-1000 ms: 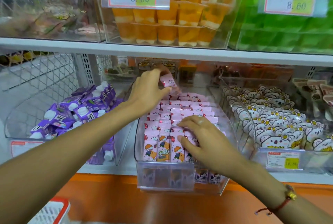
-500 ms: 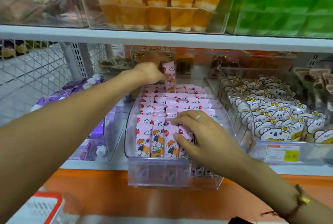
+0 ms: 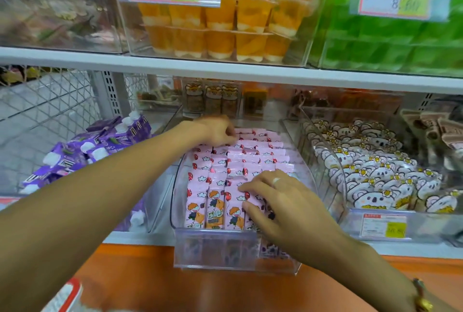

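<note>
Right hand (image 3: 283, 204) presses spread fingers on pink packets (image 3: 218, 181) in a clear bin (image 3: 215, 249); left hand (image 3: 215, 131) curls at the back, grip unclear. Packets look light and slippery; pinch their edges.

The left forearm (image 3: 105, 196) and the left hand (image 3: 216, 131) are bare from the picture's edge to the fingertips, and the right forearm (image 3: 355, 261) is bare as well. The right hand (image 3: 283, 209) wears a plain, pale, shiny ring (image 3: 276, 181) on one finger. Round the right wrist runs a thin dark-red cord bracelet (image 3: 421, 291) that carries a small gold-coloured charm (image 3: 424, 308).
</note>
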